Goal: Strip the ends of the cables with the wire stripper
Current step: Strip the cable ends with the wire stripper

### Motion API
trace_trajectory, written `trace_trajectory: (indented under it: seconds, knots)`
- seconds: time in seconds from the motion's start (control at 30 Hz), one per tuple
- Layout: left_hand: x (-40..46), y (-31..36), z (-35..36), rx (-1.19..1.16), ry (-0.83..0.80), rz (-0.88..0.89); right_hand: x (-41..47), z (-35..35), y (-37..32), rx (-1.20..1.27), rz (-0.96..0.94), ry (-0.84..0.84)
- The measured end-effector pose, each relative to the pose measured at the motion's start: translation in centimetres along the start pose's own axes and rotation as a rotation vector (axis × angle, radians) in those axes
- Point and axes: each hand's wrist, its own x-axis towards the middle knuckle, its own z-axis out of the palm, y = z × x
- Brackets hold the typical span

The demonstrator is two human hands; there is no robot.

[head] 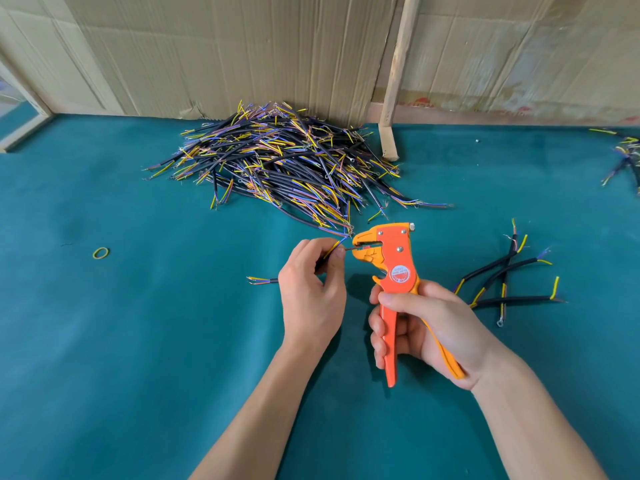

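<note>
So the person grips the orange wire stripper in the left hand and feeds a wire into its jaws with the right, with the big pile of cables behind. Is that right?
Not quite: the hands are swapped. In the head view the right hand grips the orange wire stripper, and the left hand feeds the wire into its jaws. The big pile of cables does lie behind.

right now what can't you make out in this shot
Head view only:
- Middle of the held cable: hidden behind the left hand.
- Wire tip inside the wire stripper: too small to tell whether it is cut.
- Stripper label: too small to read.
- Far-right cable bundle: cut off by the frame edge.
</note>
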Motion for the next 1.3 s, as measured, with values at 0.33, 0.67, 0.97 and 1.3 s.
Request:
trace_trajectory:
  seconds: [0.33, 0.67, 0.97, 1.3]
  knots:
    - [-0.04, -0.08, -0.01, -0.004, 0.001, 0.029, -0.05, 0.37, -0.11, -0.001, 0.0, 0.016]
    - [0.0, -0.07, 0.0, 0.008, 0.007, 0.032, -0.12, 0.48, -0.1, -0.008, -0.009, 0.013]
    - [-0.05, 0.04, -0.13, -0.008, 0.006, 0.026, -0.12, 0.53, -0.09, -0.028, -0.019, 0.021]
    - [0.11, 0.18, -0.29, -0.015, -0.048, -0.033, 0.23, 0.55, 0.36, -0.047, -0.073, 0.108]
